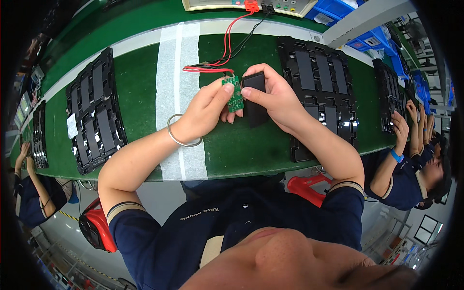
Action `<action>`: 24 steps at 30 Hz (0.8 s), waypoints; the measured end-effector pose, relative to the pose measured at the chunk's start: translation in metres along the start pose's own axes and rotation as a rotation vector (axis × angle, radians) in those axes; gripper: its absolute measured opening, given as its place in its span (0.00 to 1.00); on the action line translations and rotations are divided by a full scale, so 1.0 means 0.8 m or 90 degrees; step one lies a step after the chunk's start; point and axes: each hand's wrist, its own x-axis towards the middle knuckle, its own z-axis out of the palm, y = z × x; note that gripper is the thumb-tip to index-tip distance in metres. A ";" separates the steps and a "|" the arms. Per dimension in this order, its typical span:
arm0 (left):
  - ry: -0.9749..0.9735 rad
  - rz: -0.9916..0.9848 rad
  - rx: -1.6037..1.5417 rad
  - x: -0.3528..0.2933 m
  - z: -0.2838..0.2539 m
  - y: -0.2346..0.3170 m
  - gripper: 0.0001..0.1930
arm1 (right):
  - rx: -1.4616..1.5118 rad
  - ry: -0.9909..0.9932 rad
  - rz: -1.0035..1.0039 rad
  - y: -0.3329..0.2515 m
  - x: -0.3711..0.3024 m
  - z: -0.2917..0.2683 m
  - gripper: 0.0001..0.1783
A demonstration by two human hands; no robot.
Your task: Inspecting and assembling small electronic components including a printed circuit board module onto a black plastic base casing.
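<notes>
Green matting covers the conveyor belt (135, 82) in front of you, crossed by a pale strip (176, 72) that runs away from your chest. Your left hand (205, 111) is up over the belt, thumb and fingers closed in a pinch on a small green circuit board (235, 93), held upright by its left edge. A metal bangle (181, 131) circles that wrist. Right beside it, your right hand (275, 99) is wrapped around a flat black battery pack (254, 99), thumb across its face and fingers curled behind; pack and board are touching or as good as touching along their long edges. Red and black wires (227, 46) run from the top of the board up to a beige tester box (249, 6) at the far edge of the belt.

On your left lies a black tray (94, 111) with slots holding dark packs. On your right sits another black tray (321, 92), some slots filled, the near ones showing bare shiny plastic. Further right, a co-worker's hand (400, 126) rests on a third tray (389, 96). Blue bins (338, 9) stand beyond the belt.
</notes>
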 end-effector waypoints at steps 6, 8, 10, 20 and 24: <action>0.028 -0.025 0.046 0.002 -0.001 -0.001 0.15 | 0.004 -0.054 -0.021 -0.005 -0.006 -0.004 0.12; 0.045 -0.042 0.043 0.003 0.000 -0.001 0.15 | -0.117 -0.051 -0.095 -0.020 -0.017 -0.006 0.14; 0.038 -0.044 0.054 0.002 0.002 0.001 0.15 | -0.107 -0.055 -0.158 -0.037 -0.035 -0.020 0.16; -0.014 0.000 0.160 0.002 0.013 -0.009 0.15 | -0.457 0.484 -0.155 -0.061 -0.178 -0.193 0.12; -0.004 -0.002 0.150 0.001 0.009 -0.010 0.15 | -0.390 0.425 -0.045 -0.045 -0.185 -0.184 0.12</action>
